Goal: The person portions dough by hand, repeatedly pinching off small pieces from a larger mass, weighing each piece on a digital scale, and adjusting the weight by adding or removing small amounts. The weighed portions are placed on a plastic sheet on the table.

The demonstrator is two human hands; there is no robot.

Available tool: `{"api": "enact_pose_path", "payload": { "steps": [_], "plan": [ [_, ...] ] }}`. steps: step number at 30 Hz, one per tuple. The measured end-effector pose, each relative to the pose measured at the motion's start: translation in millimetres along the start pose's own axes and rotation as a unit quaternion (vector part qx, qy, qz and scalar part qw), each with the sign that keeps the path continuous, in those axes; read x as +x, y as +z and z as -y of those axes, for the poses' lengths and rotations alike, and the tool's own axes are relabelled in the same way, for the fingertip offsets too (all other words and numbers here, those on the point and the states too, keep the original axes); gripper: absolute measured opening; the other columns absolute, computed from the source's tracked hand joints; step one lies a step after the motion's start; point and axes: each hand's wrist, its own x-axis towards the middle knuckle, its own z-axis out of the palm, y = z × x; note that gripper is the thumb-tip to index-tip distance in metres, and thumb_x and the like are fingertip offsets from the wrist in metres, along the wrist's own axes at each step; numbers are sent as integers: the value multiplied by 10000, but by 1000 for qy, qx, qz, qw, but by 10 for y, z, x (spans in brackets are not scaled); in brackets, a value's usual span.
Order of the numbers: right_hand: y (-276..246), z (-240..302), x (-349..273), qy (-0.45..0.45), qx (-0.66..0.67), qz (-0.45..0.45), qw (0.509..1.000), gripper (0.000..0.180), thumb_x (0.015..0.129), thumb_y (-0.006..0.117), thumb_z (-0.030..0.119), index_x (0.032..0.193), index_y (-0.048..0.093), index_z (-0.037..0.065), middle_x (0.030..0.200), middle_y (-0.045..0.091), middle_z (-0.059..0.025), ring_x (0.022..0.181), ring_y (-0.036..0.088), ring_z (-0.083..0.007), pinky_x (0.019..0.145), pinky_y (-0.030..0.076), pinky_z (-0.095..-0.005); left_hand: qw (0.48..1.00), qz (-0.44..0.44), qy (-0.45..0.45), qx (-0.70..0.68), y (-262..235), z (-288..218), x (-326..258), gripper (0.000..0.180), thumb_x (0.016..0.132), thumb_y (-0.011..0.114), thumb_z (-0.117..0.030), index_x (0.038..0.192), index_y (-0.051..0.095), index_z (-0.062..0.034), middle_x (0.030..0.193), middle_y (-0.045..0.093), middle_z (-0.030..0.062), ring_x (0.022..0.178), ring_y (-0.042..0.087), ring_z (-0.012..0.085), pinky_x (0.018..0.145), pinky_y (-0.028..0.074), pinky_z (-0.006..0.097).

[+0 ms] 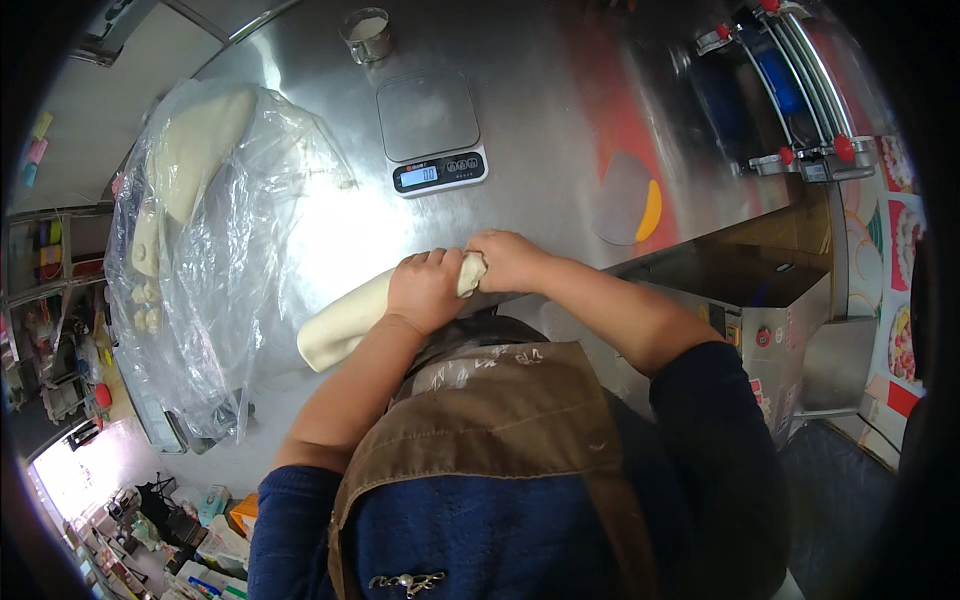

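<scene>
A long roll of pale dough (340,322) lies on the steel table (540,130), running from lower left toward the middle. My left hand (425,290) is closed around the roll near its right end. My right hand (510,260) grips the very end of the same roll (472,272), close against the left hand. Both forearms come up from the lower edge over a brown apron.
A digital scale (432,130) stands behind the hands. A small metal cup (366,34) sits at the far edge. A clear plastic sheet (215,250) with more dough (200,140) covers the left side. A scraper (628,198) and a steel machine (760,290) are at the right.
</scene>
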Motion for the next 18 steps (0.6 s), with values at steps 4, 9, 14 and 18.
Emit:
{"api": "enact_pose_path", "payload": {
  "steps": [4,9,14,18],
  "plan": [
    [-233,-47,-54,87,289,122,946,551,778,761,371,1195,609,43,1101,650,-109,1030,625,-272,857,516,-359,996,-39,70,-48,-287,70,-190,386,649,772,-240,957,593,-92,918,642,84,847,653,274,741,534,386],
    [-11,128,97,87,543,414,725,841,868,417,765,1310,533,59,1247,611,-156,1199,575,-284,912,546,-472,975,-87,200,-41,-501,147,-376,627,600,815,-234,1146,591,-21,1169,627,159,1070,618,347,894,517,423],
    [107,200,120,156,570,359,722,657,901,603,557,1334,506,73,1254,604,-136,1171,583,-267,890,566,-425,989,36,126,-62,-554,89,-421,1034,600,851,-339,1402,350,78,1509,303,258,1410,305,396,1141,320,454],
    [82,175,113,203,532,367,736,488,841,766,284,1216,576,36,1110,655,-111,1012,641,-226,826,567,-375,993,35,110,-33,-469,88,-290,1035,707,793,-376,1480,251,51,1551,228,264,1450,243,381,1158,302,441]
  ]
}}
